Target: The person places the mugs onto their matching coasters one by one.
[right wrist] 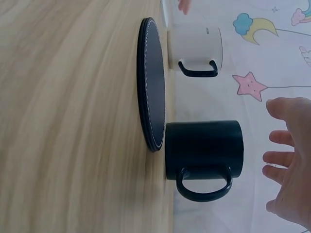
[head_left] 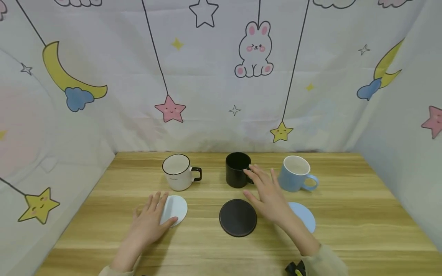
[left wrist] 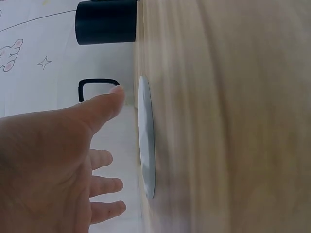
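Observation:
My left hand (head_left: 149, 222) hovers at the left side of a white round coaster (head_left: 178, 209), fingers spread and holding nothing. In the left wrist view its thumb (left wrist: 104, 108) stands apart from the coaster's face. Behind that coaster is a white mug (head_left: 177, 177) with a black rim and handle. My right hand (head_left: 269, 197) reaches toward a black mug (head_left: 235, 173), its fingertips overlapping the handle side in the head view. The right wrist view shows a gap between those fingers and the mug's handle (right wrist: 204, 195). A black stitched coaster (head_left: 238, 217) lies in front of the black mug.
A light blue mug (head_left: 292, 177) stands at the right, its handle pointing right. In front of it a light blue coaster (head_left: 305, 217) is partly hidden by my right forearm. A printed curtain (head_left: 207, 76) hangs behind the wooden table (head_left: 362, 222).

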The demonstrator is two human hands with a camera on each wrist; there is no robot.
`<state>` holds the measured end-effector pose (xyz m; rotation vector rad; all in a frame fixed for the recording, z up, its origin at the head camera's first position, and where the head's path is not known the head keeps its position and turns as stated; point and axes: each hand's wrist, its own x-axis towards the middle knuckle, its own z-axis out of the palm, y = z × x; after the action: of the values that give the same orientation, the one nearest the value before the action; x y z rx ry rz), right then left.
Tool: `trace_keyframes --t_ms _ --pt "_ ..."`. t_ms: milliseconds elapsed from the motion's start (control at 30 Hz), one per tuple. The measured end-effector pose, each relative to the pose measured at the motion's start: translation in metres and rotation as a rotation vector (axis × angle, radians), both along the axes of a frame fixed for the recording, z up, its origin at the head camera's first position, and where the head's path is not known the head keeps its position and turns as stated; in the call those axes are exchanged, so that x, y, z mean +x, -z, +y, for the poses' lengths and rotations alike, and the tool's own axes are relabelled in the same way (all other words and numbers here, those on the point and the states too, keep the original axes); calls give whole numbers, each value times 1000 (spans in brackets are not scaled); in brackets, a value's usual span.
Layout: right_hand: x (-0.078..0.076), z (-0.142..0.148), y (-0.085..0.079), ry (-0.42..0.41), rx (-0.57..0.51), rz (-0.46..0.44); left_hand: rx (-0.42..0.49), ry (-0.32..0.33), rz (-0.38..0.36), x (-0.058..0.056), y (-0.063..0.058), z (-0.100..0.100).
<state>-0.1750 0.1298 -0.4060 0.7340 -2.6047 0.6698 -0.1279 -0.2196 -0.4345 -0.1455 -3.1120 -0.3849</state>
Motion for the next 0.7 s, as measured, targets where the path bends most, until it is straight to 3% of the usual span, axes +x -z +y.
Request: trace_keyframes --t_ms 700 --pt "-13 -29 11 -55 -93 -37 6 12 -28 2 2 -11"
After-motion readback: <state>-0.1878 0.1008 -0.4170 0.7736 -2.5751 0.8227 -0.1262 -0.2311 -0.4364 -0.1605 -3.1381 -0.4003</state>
